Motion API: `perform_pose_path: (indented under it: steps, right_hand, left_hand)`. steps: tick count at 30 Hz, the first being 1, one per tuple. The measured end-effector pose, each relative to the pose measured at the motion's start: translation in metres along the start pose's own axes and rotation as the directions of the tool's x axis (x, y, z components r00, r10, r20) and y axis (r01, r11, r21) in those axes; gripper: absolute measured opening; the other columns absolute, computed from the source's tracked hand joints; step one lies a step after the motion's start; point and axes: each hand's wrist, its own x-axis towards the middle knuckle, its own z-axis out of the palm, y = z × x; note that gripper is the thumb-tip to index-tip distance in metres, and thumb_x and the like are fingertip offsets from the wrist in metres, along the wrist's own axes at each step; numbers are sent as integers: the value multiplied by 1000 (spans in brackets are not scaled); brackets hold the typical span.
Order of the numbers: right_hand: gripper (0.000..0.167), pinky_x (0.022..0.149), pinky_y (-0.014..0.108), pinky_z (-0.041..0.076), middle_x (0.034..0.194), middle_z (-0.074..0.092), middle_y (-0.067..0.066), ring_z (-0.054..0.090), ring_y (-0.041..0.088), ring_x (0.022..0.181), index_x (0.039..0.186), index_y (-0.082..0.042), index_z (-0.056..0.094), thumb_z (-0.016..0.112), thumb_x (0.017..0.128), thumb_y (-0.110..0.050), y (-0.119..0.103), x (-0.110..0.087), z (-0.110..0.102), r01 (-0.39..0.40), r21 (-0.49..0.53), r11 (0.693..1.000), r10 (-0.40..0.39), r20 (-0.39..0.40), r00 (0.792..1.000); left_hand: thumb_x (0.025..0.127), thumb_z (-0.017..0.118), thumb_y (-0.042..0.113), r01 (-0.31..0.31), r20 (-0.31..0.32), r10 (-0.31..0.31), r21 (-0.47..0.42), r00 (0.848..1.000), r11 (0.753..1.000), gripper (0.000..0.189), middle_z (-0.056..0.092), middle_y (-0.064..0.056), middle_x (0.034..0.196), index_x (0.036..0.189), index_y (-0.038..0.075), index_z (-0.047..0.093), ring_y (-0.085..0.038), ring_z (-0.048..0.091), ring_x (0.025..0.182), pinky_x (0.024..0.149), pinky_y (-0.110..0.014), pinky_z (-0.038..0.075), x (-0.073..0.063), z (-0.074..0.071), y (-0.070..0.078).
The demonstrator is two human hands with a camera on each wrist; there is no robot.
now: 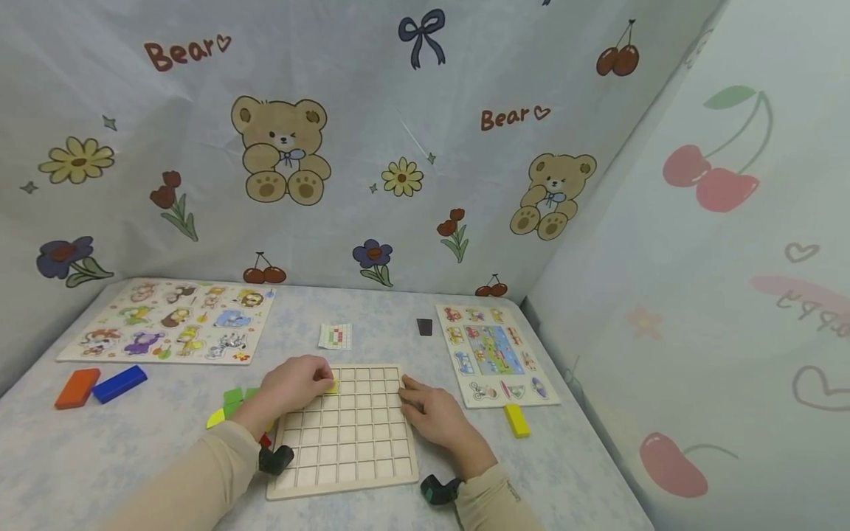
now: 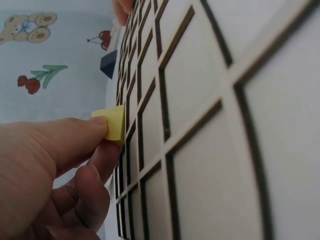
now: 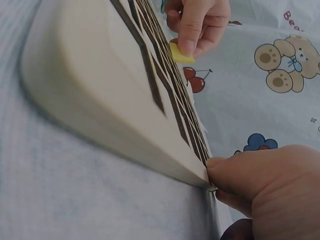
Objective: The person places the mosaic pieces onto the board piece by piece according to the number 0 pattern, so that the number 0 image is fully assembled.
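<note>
A beige left sleeve [image 1: 192, 476] fills the lower left; the matching right sleeve [image 1: 493, 503] bears faint marks [image 1: 513, 493], possibly lettering. Rounded black cameras [image 1: 276, 460] sit beside both.

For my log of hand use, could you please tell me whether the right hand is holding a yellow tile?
No, the left hand pinches a yellow tile, while the right hand holds the grid board.

The left hand [image 1: 297, 383] pinches with thumb and fingertip; the right hand [image 1: 434, 417] points leftward.
</note>
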Motion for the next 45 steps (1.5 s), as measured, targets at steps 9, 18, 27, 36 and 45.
perform_pose_path:
  steps: [9,18,27,36,45]
  right_hand:
    - [37,111,46,45,154,52,6,55,26,138,137,-10,67,64,102,-22,-1,0,3,-2,9,1000,2,7,1000]
    - [36,110,46,46,153,53,6,56,26,137,136,-10,67,63,102,-22,-2,1,6,2,14,1000,-2,6,1000]
    - [37,111,46,45,153,53,7,55,27,138,137,-10,67,63,102,-23,-2,0,6,-5,-7,1000,5,16,1000]
    - [37,108,49,47,152,54,9,57,30,135,136,-10,67,64,102,-23,0,-2,3,5,-37,999,-5,2,1000]
    - [38,111,48,44,155,52,4,54,28,139,138,-12,66,63,103,-24,1,2,1,-29,4,1000,29,10,1000]
  left_hand:
    - [96,74,28,10,-15,-10,-8,1000,1000,12,69,10,87,84,26,72,-13,57,71,64,-36,46,-1,3,0]
    - [93,76,27,41,-34,-41,20,999,999,14,67,11,79,79,27,72,-13,56,66,58,-35,43,-3,0,1]
    - [95,74,30,101,-105,-92,82,990,991,25,74,-2,109,117,18,77,-20,66,90,65,-38,50,-31,-21,-11]
    - [94,75,34,199,-126,-192,43,973,979,35,72,-13,120,123,15,75,-25,65,95,72,-46,53,-80,-52,-55]
    - [90,79,29,226,-22,-225,6,974,974,27,70,-2,102,113,17,74,-20,58,85,68,-37,46,-95,-60,-90]
